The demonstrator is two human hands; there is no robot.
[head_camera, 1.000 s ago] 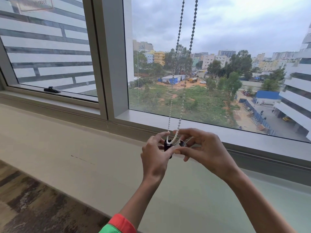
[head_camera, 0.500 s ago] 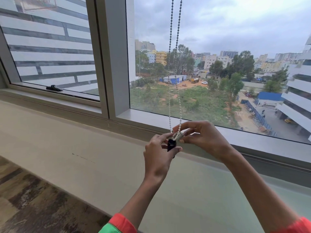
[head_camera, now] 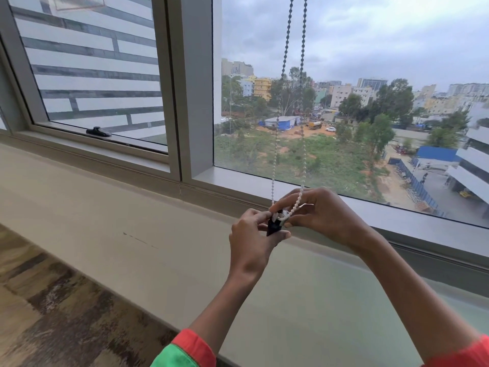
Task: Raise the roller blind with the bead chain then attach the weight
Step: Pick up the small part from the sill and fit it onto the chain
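By the sill, her left hand [head_camera: 251, 239] pinches the black weight [head_camera: 273, 227] while right hand [head_camera: 315, 215] fingers pinch the bead chain [head_camera: 296, 205] loop into it. It's seemingly half-seated; slack fingers could let the beads pop free.

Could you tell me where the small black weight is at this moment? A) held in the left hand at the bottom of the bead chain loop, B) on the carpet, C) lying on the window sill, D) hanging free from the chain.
A: the left hand pinches the black weight where the bead chain loop ends.
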